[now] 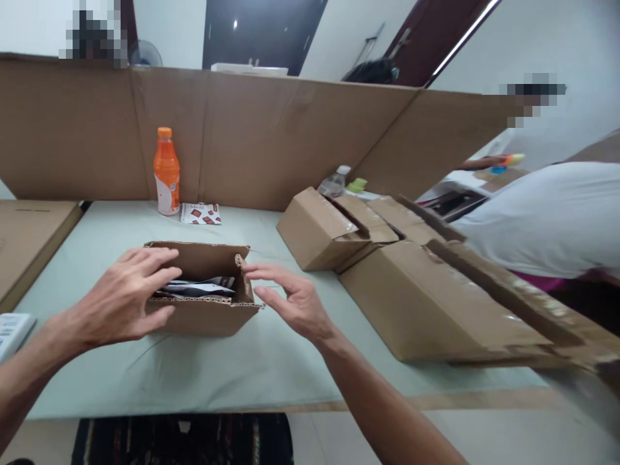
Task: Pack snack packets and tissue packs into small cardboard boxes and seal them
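A small open cardboard box [203,320] stands on the pale green tablecloth in front of me. Inside lie flat packets [198,287], white and dark, whose kind I cannot make out. My left hand [130,290] is at the box's left side, fingers spread over its rim. At the right side, my right hand [290,297] has its fingers stretched out, the tips by the right wall's top edge. Neither hand grips anything that I can see. Behind the box are an upright bottle of orange drink [167,171] and a white packet with brown squares [201,214].
Several cardboard boxes [411,303] sit on the table's right side, a clear bottle [334,182] behind them. A larger carton [33,239] and a white device [14,332] are at the left. A tall cardboard panel [271,135] closes off the back. A person in white [547,213] is at the right.
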Demonstrator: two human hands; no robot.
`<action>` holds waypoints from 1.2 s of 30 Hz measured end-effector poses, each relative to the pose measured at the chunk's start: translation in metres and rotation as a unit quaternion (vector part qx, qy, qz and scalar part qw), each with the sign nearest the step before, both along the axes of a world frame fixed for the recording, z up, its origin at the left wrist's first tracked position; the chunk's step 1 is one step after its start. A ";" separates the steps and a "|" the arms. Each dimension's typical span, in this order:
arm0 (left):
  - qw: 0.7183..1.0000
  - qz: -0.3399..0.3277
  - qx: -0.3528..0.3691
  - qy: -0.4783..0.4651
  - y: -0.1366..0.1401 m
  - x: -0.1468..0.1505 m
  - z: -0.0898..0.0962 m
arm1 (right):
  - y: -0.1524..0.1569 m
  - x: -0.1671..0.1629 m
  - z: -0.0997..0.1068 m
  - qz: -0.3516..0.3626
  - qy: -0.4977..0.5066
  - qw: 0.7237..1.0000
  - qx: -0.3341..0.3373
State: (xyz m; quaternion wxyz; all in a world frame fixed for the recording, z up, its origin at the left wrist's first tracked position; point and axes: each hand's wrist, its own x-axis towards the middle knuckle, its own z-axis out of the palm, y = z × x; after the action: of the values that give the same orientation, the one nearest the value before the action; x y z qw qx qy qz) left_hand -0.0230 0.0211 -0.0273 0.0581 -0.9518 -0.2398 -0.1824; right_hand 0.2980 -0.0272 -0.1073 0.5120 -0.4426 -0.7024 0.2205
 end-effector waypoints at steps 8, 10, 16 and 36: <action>0.975 0.122 -0.106 -0.154 -0.026 -0.045 -0.052 | 0.008 -0.001 -0.005 0.135 -0.002 0.986 -0.099; 0.966 0.125 -0.139 -0.177 -0.024 -0.041 -0.062 | 0.007 -0.001 -0.006 0.126 0.001 0.986 -0.107; 0.950 0.166 -0.169 -0.204 -0.016 -0.030 -0.061 | 0.001 -0.001 -0.003 0.084 0.002 0.992 -0.097; 0.963 0.134 -0.116 -0.201 0.007 -0.022 -0.097 | 0.015 -0.008 -0.024 0.099 -0.357 0.928 0.032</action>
State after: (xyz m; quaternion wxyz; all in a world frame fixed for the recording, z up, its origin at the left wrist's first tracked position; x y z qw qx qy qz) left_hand -0.0449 0.0283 -0.1240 -0.0780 -0.8550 -0.3914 -0.3312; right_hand 0.2901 -0.0120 -0.1309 0.2167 -0.4041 -0.8855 0.0750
